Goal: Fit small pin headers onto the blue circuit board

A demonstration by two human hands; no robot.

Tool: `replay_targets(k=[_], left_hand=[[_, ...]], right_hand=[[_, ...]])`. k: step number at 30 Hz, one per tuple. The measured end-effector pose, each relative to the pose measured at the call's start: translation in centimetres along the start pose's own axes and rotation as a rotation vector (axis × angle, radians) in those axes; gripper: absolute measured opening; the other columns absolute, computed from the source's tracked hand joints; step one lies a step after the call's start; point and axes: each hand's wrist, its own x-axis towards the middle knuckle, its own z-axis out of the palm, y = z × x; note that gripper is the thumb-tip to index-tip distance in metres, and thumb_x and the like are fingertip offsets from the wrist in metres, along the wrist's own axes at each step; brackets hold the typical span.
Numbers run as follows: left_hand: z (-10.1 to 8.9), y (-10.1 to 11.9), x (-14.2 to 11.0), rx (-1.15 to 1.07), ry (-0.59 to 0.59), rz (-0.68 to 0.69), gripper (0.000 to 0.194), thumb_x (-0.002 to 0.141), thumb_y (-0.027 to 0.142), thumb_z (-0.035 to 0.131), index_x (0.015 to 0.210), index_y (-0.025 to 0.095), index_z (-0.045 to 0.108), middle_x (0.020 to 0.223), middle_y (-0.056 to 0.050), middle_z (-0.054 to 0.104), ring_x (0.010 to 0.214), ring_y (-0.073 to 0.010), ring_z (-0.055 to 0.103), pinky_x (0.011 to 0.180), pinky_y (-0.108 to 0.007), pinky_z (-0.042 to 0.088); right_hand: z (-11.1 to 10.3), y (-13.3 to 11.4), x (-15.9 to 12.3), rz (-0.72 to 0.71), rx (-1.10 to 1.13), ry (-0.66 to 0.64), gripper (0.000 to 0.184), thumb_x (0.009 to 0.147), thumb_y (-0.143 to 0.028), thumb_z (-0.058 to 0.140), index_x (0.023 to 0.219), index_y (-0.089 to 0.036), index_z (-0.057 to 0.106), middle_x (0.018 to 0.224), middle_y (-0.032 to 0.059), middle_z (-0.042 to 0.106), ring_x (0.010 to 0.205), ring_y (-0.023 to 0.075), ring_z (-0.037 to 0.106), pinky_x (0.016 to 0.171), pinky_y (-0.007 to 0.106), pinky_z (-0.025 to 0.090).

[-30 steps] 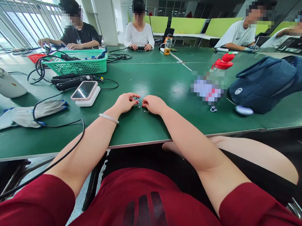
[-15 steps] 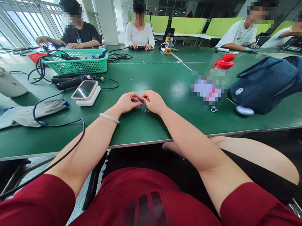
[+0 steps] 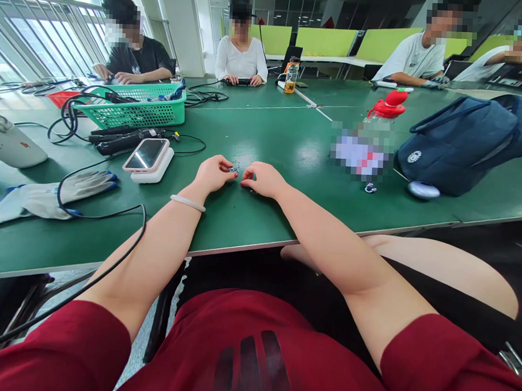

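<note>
- Left hand (image 3: 212, 173): fingers and thumb narrowed in a pinch on a small shiny piece (image 3: 233, 170) at their tips.
- Right hand (image 3: 265, 179): fingers curled, tips drawn close together; whether they grip anything, I cannot tell.
- The shiny piece lies just right of the left fingertips and left of the right hand, so the left is nearer, touching it; the right is apart, across a small gap.
- Its long axis is too small to read.
- Beneath both hands is the green table (image 3: 225, 228).
</note>
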Motion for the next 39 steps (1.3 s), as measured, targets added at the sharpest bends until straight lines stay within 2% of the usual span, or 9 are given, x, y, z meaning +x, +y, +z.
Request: replay_targets(k=[7, 15, 20, 27, 34, 36, 39], left_hand=[[0.1, 0.1, 0.0, -0.018, -0.02, -0.015, 0.031, 0.056, 0.026, 0.078, 0.082, 0.018, 0.063, 0.078, -0.003, 0.066, 0.076, -0.0186, 0.062, 0.07, -0.031, 0.047], [0.4, 0.5, -0.4, -0.122, -0.125, 0.023, 0.034, 0.051, 0.025, 0.082, 0.075, 0.018, 0.059, 0.074, -0.003, 0.067, 0.071, -0.0182, 0.062, 0.071, -0.033, 0.047], [0.6, 1.0, -0.6, -0.228, -0.174, 0.031, 0.031, 0.052, 0.019, 0.081, 0.074, 0.017, 0.058, 0.071, -0.002, 0.067, 0.071, -0.0178, 0.063, 0.074, -0.035, 0.048], [0.7, 0.9, -0.6, -0.244, -0.194, 0.03, 0.028, 0.056, 0.019, 0.079, 0.075, 0.017, 0.059, 0.072, -0.003, 0.068, 0.072, -0.0184, 0.065, 0.075, -0.035, 0.05], [0.2, 0.2, -0.2, -0.106, -0.016, -0.03, 0.027, 0.06, 0.026, 0.078, 0.081, 0.017, 0.063, 0.076, -0.004, 0.067, 0.071, -0.0181, 0.063, 0.07, -0.033, 0.048], [0.1, 0.0, -0.1, -0.106, 0.026, -0.053, 0.027, 0.062, 0.027, 0.077, 0.083, 0.017, 0.063, 0.077, -0.004, 0.067, 0.072, -0.0181, 0.062, 0.07, -0.033, 0.048], [0.0, -0.2, 0.0, -0.135, 0.064, -0.057, 0.025, 0.063, 0.025, 0.075, 0.084, 0.016, 0.063, 0.077, -0.004, 0.066, 0.073, -0.0176, 0.063, 0.071, -0.031, 0.048]], right_hand=[[0.3, -0.1, 0.1, -0.009, -0.081, -0.041, 0.009, 0.083, -0.022, 0.063, 0.077, -0.017, 0.066, 0.087, 0.0045, 0.06, 0.08, 0.0162, 0.053, 0.072, 0.027, 0.037], [-0.4, -0.4, -0.1, -0.014, 0.008, 0.135, 0.012, 0.087, -0.018, 0.054, 0.082, -0.017, 0.064, 0.085, 0.0039, 0.058, 0.076, 0.0155, 0.051, 0.069, 0.027, 0.036], [-0.4, -0.4, -0.1, -0.031, 0.019, 0.141, 0.016, 0.087, -0.016, 0.05, 0.084, -0.018, 0.066, 0.085, 0.0036, 0.058, 0.077, 0.0158, 0.051, 0.07, 0.027, 0.036], [-0.4, -0.3, -0.1, -0.026, 0.019, 0.138, 0.018, 0.085, -0.014, 0.051, 0.087, -0.018, 0.068, 0.087, 0.0038, 0.059, 0.076, 0.0156, 0.051, 0.072, 0.027, 0.037], [-0.4, -0.5, -0.2, -0.035, 0.009, 0.123, 0.013, 0.087, -0.023, 0.057, 0.086, -0.018, 0.069, 0.084, 0.0033, 0.059, 0.075, 0.0153, 0.052, 0.071, 0.027, 0.038], [-0.1, -0.6, -0.2, -0.08, -0.007, 0.071, 0.014, 0.087, -0.025, 0.059, 0.088, -0.019, 0.071, 0.09, 0.004, 0.06, 0.08, 0.0158, 0.054, 0.076, 0.028, 0.039], [0.5, -0.9, -0.2, -0.21, -0.045, -0.036, 0.02, 0.086, -0.027, 0.062, 0.103, -0.022, 0.072, 0.107, 0.0055, 0.059, 0.094, 0.0179, 0.055, 0.087, 0.03, 0.04]])
